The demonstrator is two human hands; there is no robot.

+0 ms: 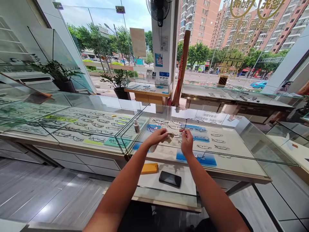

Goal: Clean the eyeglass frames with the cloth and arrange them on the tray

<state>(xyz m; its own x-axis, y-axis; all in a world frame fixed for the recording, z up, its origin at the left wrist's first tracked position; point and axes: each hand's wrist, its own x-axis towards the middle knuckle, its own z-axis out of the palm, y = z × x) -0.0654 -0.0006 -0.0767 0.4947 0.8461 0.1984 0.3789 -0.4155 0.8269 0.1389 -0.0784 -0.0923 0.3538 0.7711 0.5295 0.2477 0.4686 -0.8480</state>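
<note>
Above the glass counter (241, 141), both my hands hold a pair of thin-framed glasses (177, 132). My left hand (158, 135) pinches one side of the frame, apparently with a pale cloth under the fingers. My right hand (187, 140) grips the other side, and a dark temple arm sticks up from it. Rows of spectacle frames lie inside the case beneath.
A small white dropper bottle (136, 126) stands on the glass left of my hands. A black phone (170, 178) and an orange case (149, 168) lie on the lower shelf in front of me. More glass display cases stand left and behind; potted plants and a wooden post beyond.
</note>
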